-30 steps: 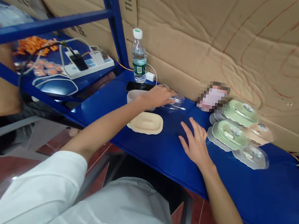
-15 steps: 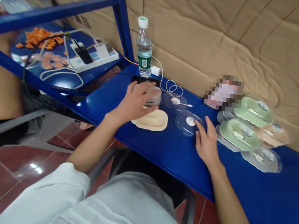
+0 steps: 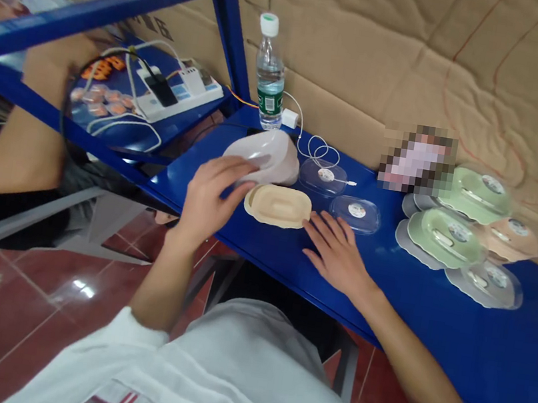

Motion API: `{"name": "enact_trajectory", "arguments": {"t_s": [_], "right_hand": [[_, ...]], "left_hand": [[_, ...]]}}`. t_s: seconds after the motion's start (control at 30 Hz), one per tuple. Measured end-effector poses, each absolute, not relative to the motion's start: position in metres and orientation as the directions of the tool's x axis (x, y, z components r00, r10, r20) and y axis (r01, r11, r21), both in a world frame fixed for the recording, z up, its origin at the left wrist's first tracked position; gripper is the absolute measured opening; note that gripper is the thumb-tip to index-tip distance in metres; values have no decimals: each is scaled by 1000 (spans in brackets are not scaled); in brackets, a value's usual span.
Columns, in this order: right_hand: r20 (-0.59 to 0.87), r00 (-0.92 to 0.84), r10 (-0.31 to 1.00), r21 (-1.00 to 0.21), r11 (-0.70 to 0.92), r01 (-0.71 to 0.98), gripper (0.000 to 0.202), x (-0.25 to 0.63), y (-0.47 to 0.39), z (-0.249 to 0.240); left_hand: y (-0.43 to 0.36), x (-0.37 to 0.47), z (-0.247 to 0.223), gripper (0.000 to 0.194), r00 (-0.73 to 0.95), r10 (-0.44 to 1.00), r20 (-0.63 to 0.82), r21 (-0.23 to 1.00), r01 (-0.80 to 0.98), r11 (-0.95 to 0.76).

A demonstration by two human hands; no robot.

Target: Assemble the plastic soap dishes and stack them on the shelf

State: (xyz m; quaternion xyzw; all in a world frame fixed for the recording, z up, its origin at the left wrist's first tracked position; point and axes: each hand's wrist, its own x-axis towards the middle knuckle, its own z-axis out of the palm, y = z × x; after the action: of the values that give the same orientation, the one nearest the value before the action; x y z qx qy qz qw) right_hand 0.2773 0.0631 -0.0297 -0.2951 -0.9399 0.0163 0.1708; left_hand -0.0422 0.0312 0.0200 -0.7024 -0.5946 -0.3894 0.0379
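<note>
My left hand [image 3: 213,196] has its fingers over the near rim of a pale pinkish-white plastic dish [image 3: 276,155] and its thumb below; the dish is tilted, hollow side partly towards me. In front of it, a cream scalloped dish [image 3: 281,205] with a raised middle lies on the blue table. My right hand [image 3: 337,252] is spread low over the table, fingertips at the cream dish's right edge. Two clear lids with round labels, a near lid [image 3: 365,219] and a far lid [image 3: 315,180], lie beyond my right hand.
Several lidded green, grey and peach dishes [image 3: 445,238] are grouped at the right. A water bottle [image 3: 270,87], a white charger [image 3: 289,118] with its cable and a blurred-out phone-like item [image 3: 414,161] stand along the cardboard. Another person's arm [image 3: 21,131] is beyond the blue frame [image 3: 141,4].
My left hand has drawn back towards me, and the pinkish-white dish is now raised and tilted. My right hand has moved left from the near clear lid to the cream dish's edge.
</note>
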Motion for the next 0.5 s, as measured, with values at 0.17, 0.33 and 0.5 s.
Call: {"name": "enact_trajectory", "arguments": {"t_s": [0.17, 0.33, 0.5], "right_hand": [[332, -777, 535, -198, 845, 497, 28, 258, 73, -30], [358, -767, 533, -228, 846, 482, 21, 305, 38, -17], [396, -659, 640, -343, 768, 540, 25, 354, -21, -28]], "left_hand": [[-20, -23, 5, 29, 47, 766, 642, 364, 860, -358], [-42, 11, 0, 31, 204, 785, 585, 319, 833, -453], [-46, 61, -17, 28, 459, 761, 459, 259, 750, -609]]}}
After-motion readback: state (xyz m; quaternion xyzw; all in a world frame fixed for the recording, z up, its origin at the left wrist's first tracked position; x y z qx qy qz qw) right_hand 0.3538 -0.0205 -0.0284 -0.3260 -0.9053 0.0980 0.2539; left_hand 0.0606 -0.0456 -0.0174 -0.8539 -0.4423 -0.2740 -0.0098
